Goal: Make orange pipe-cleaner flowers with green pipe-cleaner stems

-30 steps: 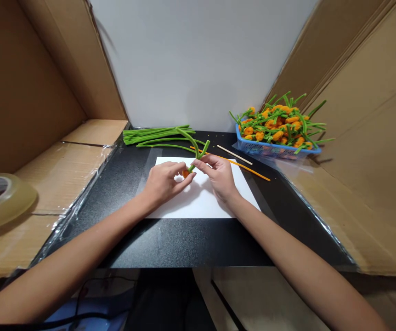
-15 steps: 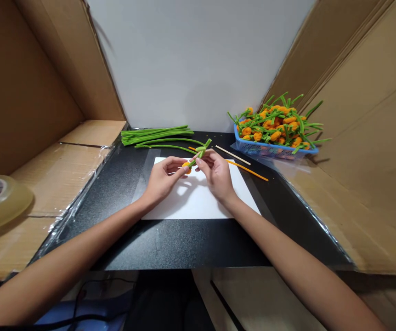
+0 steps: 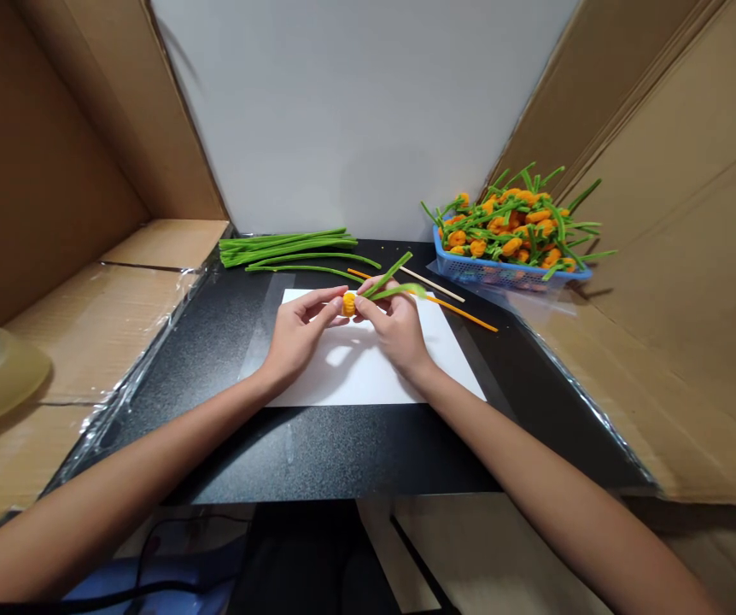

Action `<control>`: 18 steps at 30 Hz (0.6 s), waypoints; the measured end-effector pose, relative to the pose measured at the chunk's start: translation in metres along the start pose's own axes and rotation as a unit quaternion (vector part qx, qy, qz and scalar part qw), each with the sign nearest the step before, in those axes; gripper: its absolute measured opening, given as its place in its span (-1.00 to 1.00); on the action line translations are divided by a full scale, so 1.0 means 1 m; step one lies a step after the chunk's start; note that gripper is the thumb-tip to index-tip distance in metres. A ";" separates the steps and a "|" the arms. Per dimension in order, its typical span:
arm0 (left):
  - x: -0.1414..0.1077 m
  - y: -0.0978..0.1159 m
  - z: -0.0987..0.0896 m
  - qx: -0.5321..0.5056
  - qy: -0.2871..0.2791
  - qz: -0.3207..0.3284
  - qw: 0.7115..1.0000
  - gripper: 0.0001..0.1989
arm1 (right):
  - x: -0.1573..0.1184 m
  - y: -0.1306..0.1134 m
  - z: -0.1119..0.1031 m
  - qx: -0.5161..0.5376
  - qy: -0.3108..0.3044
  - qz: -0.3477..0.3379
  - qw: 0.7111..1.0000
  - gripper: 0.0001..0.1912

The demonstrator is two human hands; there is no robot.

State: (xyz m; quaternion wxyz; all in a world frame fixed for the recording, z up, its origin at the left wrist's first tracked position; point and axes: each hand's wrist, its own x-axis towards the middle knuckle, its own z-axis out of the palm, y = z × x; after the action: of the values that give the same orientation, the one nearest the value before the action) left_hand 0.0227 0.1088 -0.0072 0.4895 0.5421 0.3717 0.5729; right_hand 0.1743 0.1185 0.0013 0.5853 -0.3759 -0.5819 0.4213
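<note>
The left hand (image 3: pixel 297 335) pinches a small orange chenille bud (image 3: pixel 348 303) between its closed fingers (image 3: pixel 326 299), the right hand (image 3: pixel 394 329) gripping it too, with bright green pipe-cleaner stems (image 3: pixel 388 280) fanning rightward. Winding stem onto bud seems in hand; those loose ends look to want twisting tight.
</note>
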 end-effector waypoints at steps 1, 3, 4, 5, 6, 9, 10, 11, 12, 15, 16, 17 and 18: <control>0.001 -0.001 -0.001 -0.017 -0.009 -0.008 1.000 -0.61 | 0.001 -0.001 -0.001 0.005 -0.003 0.003 1.000 -0.83; 0.002 -0.002 -0.002 -0.039 -0.027 -0.022 0.999 -0.62 | 0.001 -0.001 -0.002 -0.001 -0.007 -0.001 1.000 -0.87; 0.003 -0.002 -0.003 -0.042 -0.034 -0.026 0.998 -0.62 | 0.001 -0.001 -0.003 -0.008 -0.007 -0.008 1.000 -0.88; 0.003 -0.002 -0.004 -0.041 -0.037 -0.028 0.998 -0.62 | 0.001 -0.001 -0.004 -0.016 -0.008 -0.016 1.000 -0.89; 0.003 -0.002 -0.004 -0.035 -0.036 -0.029 0.998 -0.61 | 0.001 -0.001 -0.005 -0.024 -0.011 -0.026 0.999 -0.89; 0.002 0.001 -0.004 -0.003 -0.025 -0.023 0.999 -0.58 | 0.000 0.000 -0.006 -0.046 -0.026 -0.053 0.997 -0.89; 0.001 0.002 -0.004 0.006 -0.024 -0.018 1.000 -0.58 | 0.000 0.000 -0.007 -0.054 -0.030 -0.061 0.996 -0.89; 0.001 0.003 -0.004 0.011 -0.023 -0.014 1.000 -0.57 | 0.000 0.000 -0.007 -0.063 -0.031 -0.069 0.995 -0.90; 0.000 0.004 -0.003 0.014 -0.024 -0.009 1.000 -0.57 | 0.000 0.000 -0.008 -0.074 -0.031 -0.077 0.994 -0.90; -0.001 0.005 -0.003 0.014 -0.029 -0.001 0.999 -0.59 | -0.001 -0.002 -0.009 -0.111 -0.043 -0.102 0.988 -0.91; -0.001 0.004 -0.003 0.015 -0.031 0.000 0.999 -0.59 | -0.001 -0.002 -0.009 -0.124 -0.052 -0.112 0.985 -0.91; -0.001 0.004 -0.004 0.016 -0.031 -0.001 0.999 -0.60 | -0.001 -0.003 -0.010 -0.137 -0.063 -0.123 0.981 -0.92; 0.000 0.003 -0.004 0.016 -0.030 -0.003 0.999 -0.60 | -0.001 -0.004 -0.010 -0.151 -0.071 -0.137 0.976 -0.93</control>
State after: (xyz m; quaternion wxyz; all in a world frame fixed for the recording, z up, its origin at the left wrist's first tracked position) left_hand 0.0178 0.1084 -0.0049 0.4932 0.5658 0.3678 0.5489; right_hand 0.1849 0.1169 0.0041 0.5308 -0.3458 -0.7250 0.2702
